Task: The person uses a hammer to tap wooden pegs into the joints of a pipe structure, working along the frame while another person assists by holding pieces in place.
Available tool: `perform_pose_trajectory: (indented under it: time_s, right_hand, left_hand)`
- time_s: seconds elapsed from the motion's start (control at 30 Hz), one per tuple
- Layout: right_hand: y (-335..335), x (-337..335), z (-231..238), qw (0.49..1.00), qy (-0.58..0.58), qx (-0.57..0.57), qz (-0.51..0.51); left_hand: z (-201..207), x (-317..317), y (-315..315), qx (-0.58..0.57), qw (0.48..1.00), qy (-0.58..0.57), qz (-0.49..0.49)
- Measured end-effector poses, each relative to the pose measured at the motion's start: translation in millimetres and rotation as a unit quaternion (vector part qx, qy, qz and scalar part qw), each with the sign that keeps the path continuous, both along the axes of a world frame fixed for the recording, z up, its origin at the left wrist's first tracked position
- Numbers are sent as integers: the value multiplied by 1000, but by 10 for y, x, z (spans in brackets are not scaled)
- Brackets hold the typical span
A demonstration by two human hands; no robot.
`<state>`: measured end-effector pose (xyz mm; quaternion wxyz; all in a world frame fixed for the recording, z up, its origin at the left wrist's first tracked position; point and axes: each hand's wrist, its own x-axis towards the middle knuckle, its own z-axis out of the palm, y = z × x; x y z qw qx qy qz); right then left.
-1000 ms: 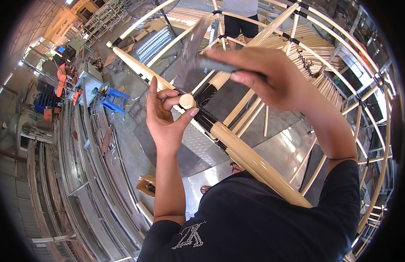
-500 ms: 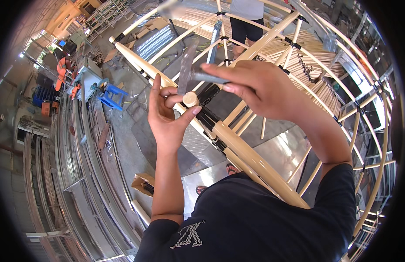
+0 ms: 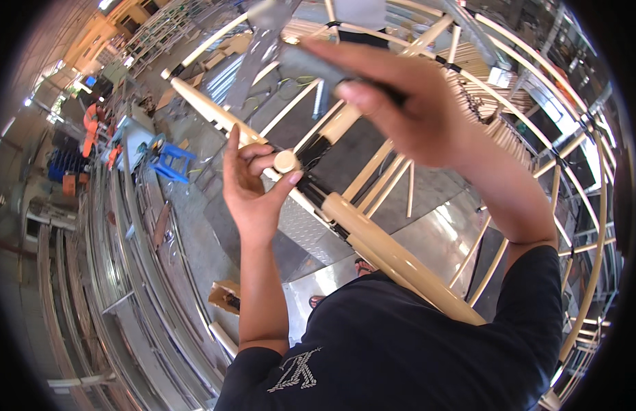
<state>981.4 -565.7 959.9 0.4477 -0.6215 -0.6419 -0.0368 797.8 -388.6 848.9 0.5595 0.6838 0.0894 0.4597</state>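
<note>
My left hand pinches a small round tan plug between thumb and fingers, with its flat face up. The plug stands at a black-wrapped joint of a frame made of tan tubes; whether it sits in a tube end is hidden. Raised above and to the right, my right hand is wrapped round the dark handle of a hammer. The hammer's grey metal head is smeared by motion and apart from the plug.
Curved tan tubes of the frame spread along the right. Long metal bars lie at the left, near a blue plastic stool. An open cardboard box sits by my left elbow. Another person stands beyond the frame.
My right hand has lifted the hammer up and away from the plug, to the upper left. My left hand still pinches the plug; the view has shifted slightly.
</note>
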Motion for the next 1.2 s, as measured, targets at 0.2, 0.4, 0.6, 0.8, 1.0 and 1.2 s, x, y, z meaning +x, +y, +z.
perform_pose_trajectory:
  time_s: [0.2,0.4,0.6,0.8,1.0,1.2]
  right_hand:
    - [-24,-51,-96,989,-94,-113,24]
    - [-247,-271,236,936,-230,-258,-64]
    - [-449,-567,326,945,-169,-269,-83]
    - [-689,-1107,559,891,331,-300,-74]
    - [-758,-1323,188,796,590,-78,-108]
    - [-1017,-938,-269,770,580,-8,-266]
  left_hand:
    - [-10,8,-1,-24,999,-46,0]
    - [-4,-29,38,-40,997,-43,-48]
    - [-67,-54,105,-29,993,-17,-109]
    - [-132,-286,139,233,970,20,-70]
    - [-1193,-896,242,91,985,83,-122]
    - [-3383,-2157,445,54,834,506,-215]
